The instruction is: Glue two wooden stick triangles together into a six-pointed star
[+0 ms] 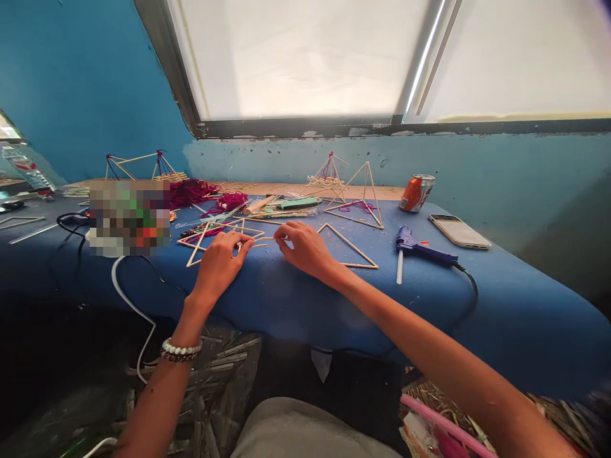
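Note:
Between my two hands runs a thin wooden stick (264,238), held level just above the blue table. My left hand (226,249) pinches its left end between thumb and fingers. At the other end, my right hand (300,245) closes on it with thumb and fingertips. Behind my left hand lie flat stick frames (193,256), overlapping one another. A stick triangle (356,247) rests on the table to the right, partly hidden by my right hand. The exact grip of the right fingers is partly hidden.
A purple glue gun (410,245) with a cord sits at the right, near a phone (459,230) and an orange can (417,193). Stick pyramids (365,191), magenta yarn (191,194) and a green-handled cutter (300,203) lie toward the back of the blue table (296,299).

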`<state>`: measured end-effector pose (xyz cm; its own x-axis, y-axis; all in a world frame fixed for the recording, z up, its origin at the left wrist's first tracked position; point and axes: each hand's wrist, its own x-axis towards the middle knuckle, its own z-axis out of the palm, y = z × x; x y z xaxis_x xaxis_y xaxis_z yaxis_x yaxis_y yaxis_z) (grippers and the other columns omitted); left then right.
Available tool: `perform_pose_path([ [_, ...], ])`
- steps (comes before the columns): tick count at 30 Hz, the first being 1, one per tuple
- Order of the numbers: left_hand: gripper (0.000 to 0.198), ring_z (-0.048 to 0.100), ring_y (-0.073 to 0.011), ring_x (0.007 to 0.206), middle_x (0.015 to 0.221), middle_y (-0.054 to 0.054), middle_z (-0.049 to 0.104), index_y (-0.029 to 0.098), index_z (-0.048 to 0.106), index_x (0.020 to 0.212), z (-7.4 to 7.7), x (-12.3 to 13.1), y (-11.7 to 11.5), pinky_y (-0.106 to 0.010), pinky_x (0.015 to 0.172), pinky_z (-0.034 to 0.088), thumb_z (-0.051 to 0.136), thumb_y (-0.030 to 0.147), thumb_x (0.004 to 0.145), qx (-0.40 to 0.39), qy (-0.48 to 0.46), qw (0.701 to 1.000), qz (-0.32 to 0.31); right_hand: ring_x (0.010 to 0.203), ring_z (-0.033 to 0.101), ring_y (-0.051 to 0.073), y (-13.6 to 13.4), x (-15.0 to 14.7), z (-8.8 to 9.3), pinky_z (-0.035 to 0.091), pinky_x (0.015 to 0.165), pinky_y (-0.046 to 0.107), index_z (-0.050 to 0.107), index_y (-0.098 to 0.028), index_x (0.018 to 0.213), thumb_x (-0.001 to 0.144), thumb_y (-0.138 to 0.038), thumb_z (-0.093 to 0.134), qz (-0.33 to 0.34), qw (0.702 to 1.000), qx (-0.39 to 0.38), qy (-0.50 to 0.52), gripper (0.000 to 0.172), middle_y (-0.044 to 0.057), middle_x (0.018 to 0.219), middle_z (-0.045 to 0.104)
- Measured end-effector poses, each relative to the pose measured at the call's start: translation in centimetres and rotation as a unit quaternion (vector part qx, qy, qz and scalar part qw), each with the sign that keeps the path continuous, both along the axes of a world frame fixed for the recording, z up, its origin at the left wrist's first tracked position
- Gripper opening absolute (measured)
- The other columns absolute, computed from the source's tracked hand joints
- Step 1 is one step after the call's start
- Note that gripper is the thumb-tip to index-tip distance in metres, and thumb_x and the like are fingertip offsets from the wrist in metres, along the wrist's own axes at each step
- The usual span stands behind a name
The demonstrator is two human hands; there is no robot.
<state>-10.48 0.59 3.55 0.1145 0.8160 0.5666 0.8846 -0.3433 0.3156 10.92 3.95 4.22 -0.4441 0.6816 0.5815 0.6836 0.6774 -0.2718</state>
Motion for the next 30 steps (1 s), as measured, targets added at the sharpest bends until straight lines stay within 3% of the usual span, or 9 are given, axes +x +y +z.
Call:
perform_pose_path([
  [6,0.028,0.056,-0.027,0.103,0.105,-0.008,0.071,0.019,0.068,0.104,-1.9,0.8,0.6,-0.04,0.096,0.045,0.046,0.036,0.104,0.079,0.001,0.997,0.01,0.104,0.057,0.025,-0.5,-0.6,-0.8,0.039,0.09,0.036,0.073,-0.021,0.105,0.103,-0.02,0.051,-0.054,0.995,0.081,-0.018,0.022,0.008,0.11,0.072],
  [13,0.028,0.053,-0.0295,0.107,0.109,-0.008,0.07,0.021,0.068,0.107,-2.7,1.3,1.0,-0.044,0.101,0.043,0.044,0.037,0.105,0.134,0.005,0.99,0.034,0.101,0.056,0.026,-0.6,-0.5,-1.2,0.038,0.087,0.037,0.075,-0.024,0.101,0.103,-0.022,0.053,-0.07,0.994,0.082,-0.013,0.022,0.006,0.103,0.073],
  [30,0.026,0.053,-0.0279,0.107,0.111,-0.006,0.071,0.022,0.068,0.105,-3.1,1.0,0.9,-0.043,0.101,0.042,0.045,0.036,0.105,0.127,-0.001,0.992,0.011,0.097,0.058,0.023,-0.4,-0.4,-1.5,0.039,0.086,0.035,0.075,-0.024,0.099,0.103,-0.023,0.054,-0.052,0.996,0.07,0.015,0.021,0.004,0.1,0.075],
])
